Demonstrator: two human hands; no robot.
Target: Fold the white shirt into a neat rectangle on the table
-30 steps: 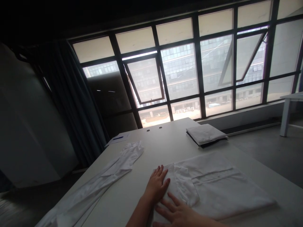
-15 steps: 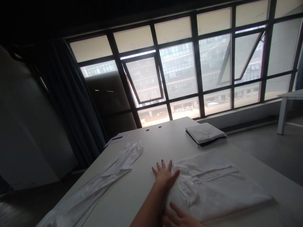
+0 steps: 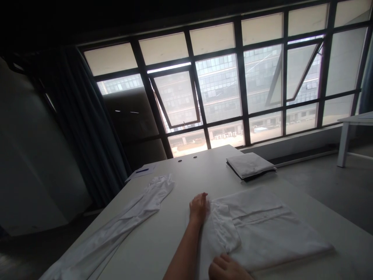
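A white shirt (image 3: 262, 229) lies partly folded on the white table (image 3: 175, 237), with one long sleeve (image 3: 116, 229) stretched out to the left. My left hand (image 3: 198, 207) rests at the far left edge of the folded part, fingers together and curled onto the cloth. My right hand (image 3: 227, 268) sits at the bottom edge of the view, fingers curled on the near edge of the shirt. Its fingertips are hidden against the cloth.
A folded white cloth on a dark one (image 3: 249, 165) lies at the table's far right. A paper with a blue pen (image 3: 142, 170) is at the far left. Two cable holes (image 3: 187, 158) mark the far edge. Large windows and a second white table (image 3: 352, 128) stand behind.
My left hand slid forward along the shirt's left edge and its spread fingers drew together. My right hand pulled back toward me and curled on the near edge.
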